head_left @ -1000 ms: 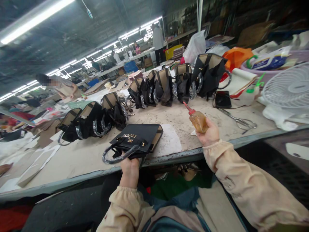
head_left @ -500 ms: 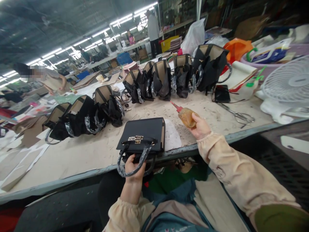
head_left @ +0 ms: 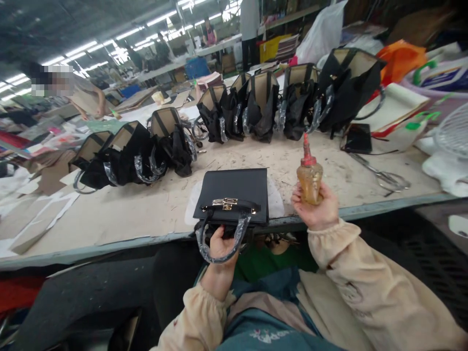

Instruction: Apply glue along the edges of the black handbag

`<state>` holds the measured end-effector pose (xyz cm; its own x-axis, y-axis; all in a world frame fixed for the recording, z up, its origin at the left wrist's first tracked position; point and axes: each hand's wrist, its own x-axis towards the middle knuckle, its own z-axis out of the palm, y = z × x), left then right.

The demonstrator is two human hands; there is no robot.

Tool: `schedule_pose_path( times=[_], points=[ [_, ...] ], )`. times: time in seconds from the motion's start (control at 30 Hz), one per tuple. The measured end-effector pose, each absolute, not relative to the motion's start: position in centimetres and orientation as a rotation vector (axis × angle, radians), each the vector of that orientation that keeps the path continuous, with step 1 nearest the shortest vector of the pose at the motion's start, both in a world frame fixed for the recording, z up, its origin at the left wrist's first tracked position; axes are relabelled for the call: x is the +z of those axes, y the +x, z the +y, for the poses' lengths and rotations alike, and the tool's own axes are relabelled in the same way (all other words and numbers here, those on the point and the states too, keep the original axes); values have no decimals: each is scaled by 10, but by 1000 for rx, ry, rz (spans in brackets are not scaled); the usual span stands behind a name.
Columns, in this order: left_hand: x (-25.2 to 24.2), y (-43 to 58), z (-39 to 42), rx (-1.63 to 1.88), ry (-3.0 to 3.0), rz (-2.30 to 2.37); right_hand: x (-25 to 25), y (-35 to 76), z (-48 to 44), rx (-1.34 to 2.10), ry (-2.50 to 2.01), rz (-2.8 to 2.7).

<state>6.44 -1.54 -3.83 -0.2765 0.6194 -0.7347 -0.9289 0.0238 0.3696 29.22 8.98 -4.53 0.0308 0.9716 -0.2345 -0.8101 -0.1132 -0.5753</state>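
Observation:
A black handbag (head_left: pixel 236 187) with gold-coloured hardware lies flap up at the table's front edge, its wrapped handle hanging toward me. My left hand (head_left: pixel 223 243) reaches through the handle loop and grips the bag's near edge; some fingers are hidden beneath it. To the right, my right hand (head_left: pixel 317 207) is closed around a glue bottle (head_left: pixel 310 178), amber and squeezable, with a red nozzle pointing up. The bottle is held just above the table, apart from the bag. A white sheet (head_left: pixel 276 197) shows under the bag.
Several unfinished black bags (head_left: pixel 263 105) stand in a row across the table (head_left: pixel 146 214), more at left (head_left: pixel 126 156). Scissors (head_left: pixel 391 179) and a black phone-like object (head_left: pixel 358 139) lie at right, near a white fan (head_left: pixel 457 131). A co-worker (head_left: pixel 86 95) bends over at far left.
My right hand has turned the glue bottle from tilted left to nozzle up. The handbag has been turned to lie squarer to me. The whole view has shifted somewhat.

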Motion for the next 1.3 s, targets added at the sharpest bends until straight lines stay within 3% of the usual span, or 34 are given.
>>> schedule_pose_path(
  times=[0.13,0.33,0.57,0.77,1.07,1.23,1.3],
  points=[
    [-34,62,-17,1575,-413,1003,-58,298,101,1450,-814,-199],
    [-33,42,-11,1715,-40,925,-72,292,129,1179,-1027,-569],
    [-45,38,3,1709,-450,799,-92,280,139,869,-1343,-982],
    [-52,39,-1,1684,-446,695,-99,283,137,670,-1544,-1268],
    [-46,36,-8,1627,-434,621,-106,281,133,564,-1471,-1412],
    [-46,37,-8,1655,-491,666,-86,290,104,328,-1544,-1435],
    [-45,39,-8,1657,-506,685,-74,287,82,493,-1496,-1455]
  ],
)
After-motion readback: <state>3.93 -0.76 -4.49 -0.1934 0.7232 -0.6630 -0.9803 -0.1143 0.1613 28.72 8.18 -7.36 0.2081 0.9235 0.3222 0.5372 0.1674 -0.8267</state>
